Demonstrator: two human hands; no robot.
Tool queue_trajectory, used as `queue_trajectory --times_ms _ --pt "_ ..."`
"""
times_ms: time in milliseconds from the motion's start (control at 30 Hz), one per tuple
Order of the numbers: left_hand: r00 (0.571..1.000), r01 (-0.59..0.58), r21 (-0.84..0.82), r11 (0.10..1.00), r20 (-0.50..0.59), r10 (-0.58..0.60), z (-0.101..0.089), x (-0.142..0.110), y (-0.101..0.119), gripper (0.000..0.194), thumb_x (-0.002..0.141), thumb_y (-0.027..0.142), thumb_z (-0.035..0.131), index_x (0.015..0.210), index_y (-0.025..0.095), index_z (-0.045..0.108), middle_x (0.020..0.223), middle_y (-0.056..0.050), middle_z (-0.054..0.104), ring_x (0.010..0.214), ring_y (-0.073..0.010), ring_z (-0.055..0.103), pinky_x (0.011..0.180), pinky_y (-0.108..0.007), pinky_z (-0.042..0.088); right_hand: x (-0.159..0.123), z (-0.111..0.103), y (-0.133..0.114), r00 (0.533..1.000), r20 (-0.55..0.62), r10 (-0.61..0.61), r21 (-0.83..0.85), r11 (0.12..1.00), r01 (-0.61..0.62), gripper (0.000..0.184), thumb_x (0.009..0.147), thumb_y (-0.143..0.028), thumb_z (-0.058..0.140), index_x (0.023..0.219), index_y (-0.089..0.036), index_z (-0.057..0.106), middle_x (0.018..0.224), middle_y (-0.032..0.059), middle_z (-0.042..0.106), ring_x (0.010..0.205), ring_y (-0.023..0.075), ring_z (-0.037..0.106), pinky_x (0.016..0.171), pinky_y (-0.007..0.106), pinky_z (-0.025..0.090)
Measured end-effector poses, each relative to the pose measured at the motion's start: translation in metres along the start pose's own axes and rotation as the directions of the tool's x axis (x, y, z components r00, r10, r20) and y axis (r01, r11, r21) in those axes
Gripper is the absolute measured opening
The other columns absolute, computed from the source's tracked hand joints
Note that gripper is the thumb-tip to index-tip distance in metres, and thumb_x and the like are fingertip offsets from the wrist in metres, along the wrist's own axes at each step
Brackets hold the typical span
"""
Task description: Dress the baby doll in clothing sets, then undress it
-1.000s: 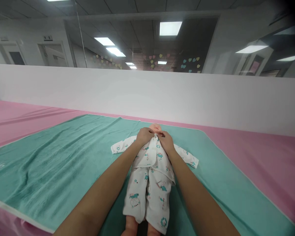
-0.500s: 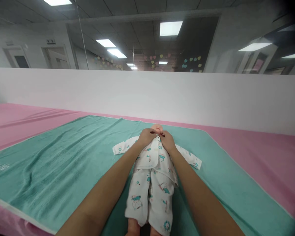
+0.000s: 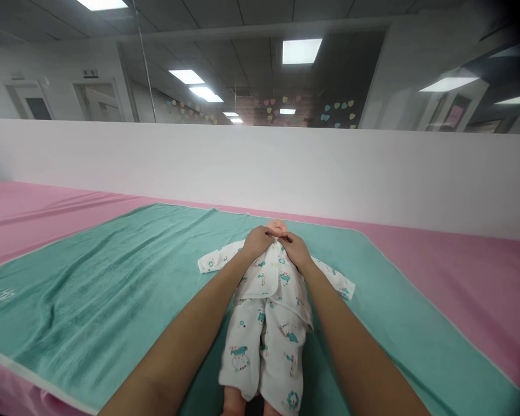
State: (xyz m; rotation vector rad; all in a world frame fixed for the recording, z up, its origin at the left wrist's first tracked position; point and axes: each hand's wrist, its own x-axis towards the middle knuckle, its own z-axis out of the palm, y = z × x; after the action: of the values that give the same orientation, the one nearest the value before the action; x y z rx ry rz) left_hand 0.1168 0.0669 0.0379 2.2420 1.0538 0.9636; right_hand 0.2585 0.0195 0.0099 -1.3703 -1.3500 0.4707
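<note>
A baby doll (image 3: 277, 226) lies on its back, head away from me, dressed in a white printed jacket (image 3: 262, 282) and matching trousers (image 3: 240, 352). Both sleeves stretch out sideways. At the jacket's neckline, just below the doll's chin, my left hand (image 3: 259, 240) is closed on the collar from the left. My right hand (image 3: 295, 248) pinches the collar from the right, its fingertips meeting the left ones. What exactly sits between the fingertips is too small to make out. The doll's bare lower legs show at the bottom edge.
Under the doll spreads a wrinkled green towel (image 3: 125, 277), laid over a pink sheet (image 3: 468, 277). A low white wall (image 3: 251, 167) runs along the back. Above it, a large mirror or window (image 3: 251, 75) shows ceiling lights and heart stickers.
My right hand has shifted slightly, its fingers now lying flatter across the collar. My left hand stays at the neckline, and the doll keeps its place.
</note>
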Motion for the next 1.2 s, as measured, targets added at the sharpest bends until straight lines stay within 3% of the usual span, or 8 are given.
queue_trajectory --times_ms 333,600,733,1200 --pt "0.999 -0.040 0.003 0.999 0.008 0.040 0.002 0.001 -0.001 0.017 0.075 0.026 0.056 0.080 0.017 0.070 0.083 -0.004 0.070 0.076 -0.0169 0.060 0.066 -0.023 0.043 -0.001 0.004 -0.001 0.994 -0.072 0.085 0.124 0.989 -0.075 0.023 0.066 -0.032 0.058 0.083 -0.017 0.058 0.079 0.0031 0.065 0.076 0.0172 0.060 0.071 0.029 0.045" --pt "0.998 -0.061 0.034 0.998 -0.017 0.062 0.002 0.000 0.000 0.022 0.082 0.028 0.047 0.079 0.017 0.066 0.083 -0.003 0.068 0.078 -0.0173 0.060 0.070 -0.026 0.044 -0.001 0.003 0.000 0.992 -0.077 0.098 0.133 0.987 -0.087 0.023 0.066 -0.037 0.062 0.080 -0.019 0.056 0.077 0.0011 0.063 0.075 0.0170 0.059 0.071 0.029 0.043" --pt "0.997 -0.075 0.048 0.996 -0.019 0.076 0.001 -0.002 0.002 0.017 0.078 0.025 0.052 0.088 0.018 0.064 0.088 -0.002 0.067 0.078 -0.0151 0.059 0.069 -0.023 0.044 -0.001 0.004 0.001 0.991 -0.073 0.108 0.148 0.984 -0.097 0.024 0.066 -0.038 0.063 0.079 -0.020 0.056 0.074 0.0001 0.063 0.072 0.0168 0.059 0.067 0.028 0.044" --pt "1.000 -0.019 0.265 0.964 -0.018 0.025 0.000 -0.003 0.011 0.016 0.076 0.025 0.051 0.081 0.017 0.064 0.096 -0.008 0.062 0.083 -0.0197 0.056 0.066 -0.028 0.040 -0.002 0.003 0.004 0.985 -0.106 0.133 0.191 0.975 -0.111 0.023 0.062 -0.033 0.065 0.078 -0.019 0.056 0.072 -0.0005 0.063 0.068 0.0152 0.058 0.065 0.027 0.043"
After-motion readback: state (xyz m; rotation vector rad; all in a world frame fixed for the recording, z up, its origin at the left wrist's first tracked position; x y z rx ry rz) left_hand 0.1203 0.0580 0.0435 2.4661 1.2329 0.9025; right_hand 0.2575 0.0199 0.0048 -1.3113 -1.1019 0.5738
